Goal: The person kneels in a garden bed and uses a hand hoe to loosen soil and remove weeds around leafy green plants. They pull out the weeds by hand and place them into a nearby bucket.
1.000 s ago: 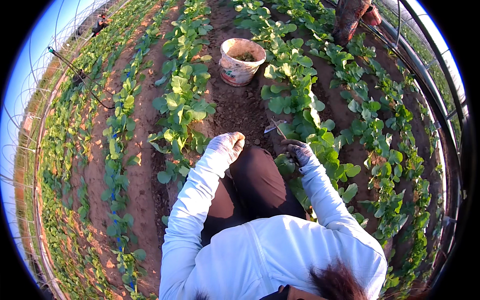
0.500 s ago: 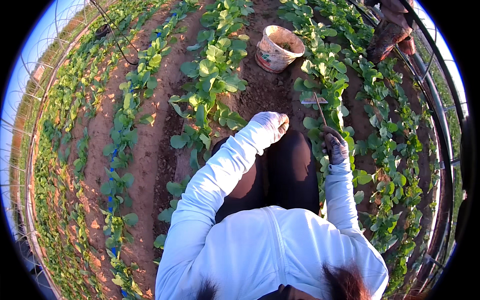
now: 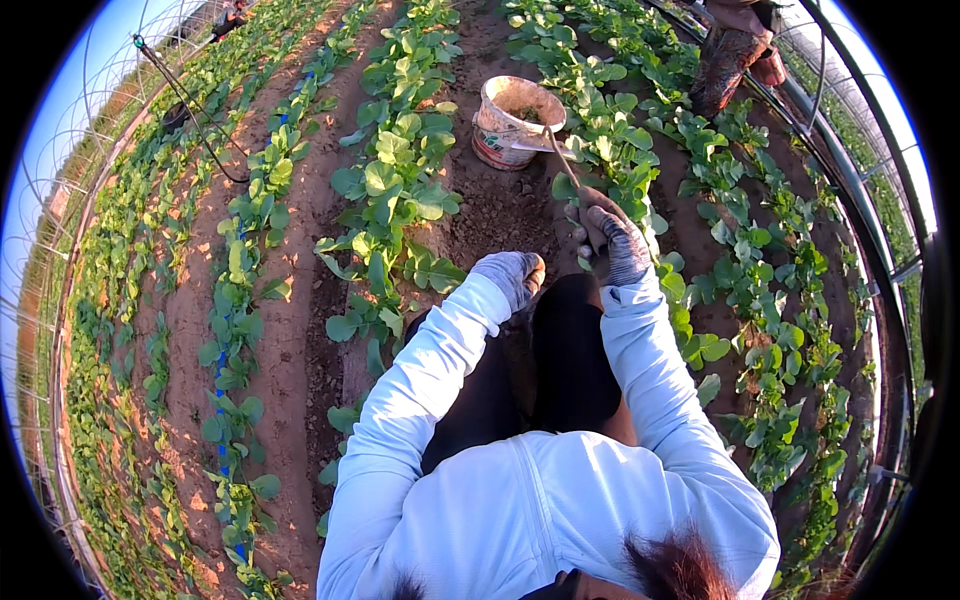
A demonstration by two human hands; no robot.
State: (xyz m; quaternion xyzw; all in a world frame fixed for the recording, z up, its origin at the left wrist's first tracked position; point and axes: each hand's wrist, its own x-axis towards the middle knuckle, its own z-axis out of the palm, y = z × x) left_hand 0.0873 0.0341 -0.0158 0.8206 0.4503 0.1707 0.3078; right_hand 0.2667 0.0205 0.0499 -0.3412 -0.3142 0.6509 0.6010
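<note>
My right hand (image 3: 614, 245), in a grey glove, is closed around the thin handle of a small hand hoe (image 3: 561, 160). The hoe points forward and left, its pale flat blade in front of the bucket's right side. My left hand (image 3: 513, 279), gloved too, is curled closed above my left knee; whatever its fingers hold, if anything, is hidden. Ahead on the soil stands a dirty white bucket (image 3: 496, 132) with some green bits inside. To the right of the bucket and my right hand runs a row of leafy green plants (image 3: 625, 150).
Another leafy row (image 3: 385, 190) lies close on my left, with more rows beyond. A blue strip (image 3: 222, 370) runs along one of them. A thin dark metal rod (image 3: 205, 125) stands at the far left. Another person's muddy boots (image 3: 722, 65) are by the frame pipes at the upper right.
My right hand has lifted the hoe from the right-hand plant row and brought it forward and left toward the bucket. My left hand stays curled. The whole view has shifted slightly.
</note>
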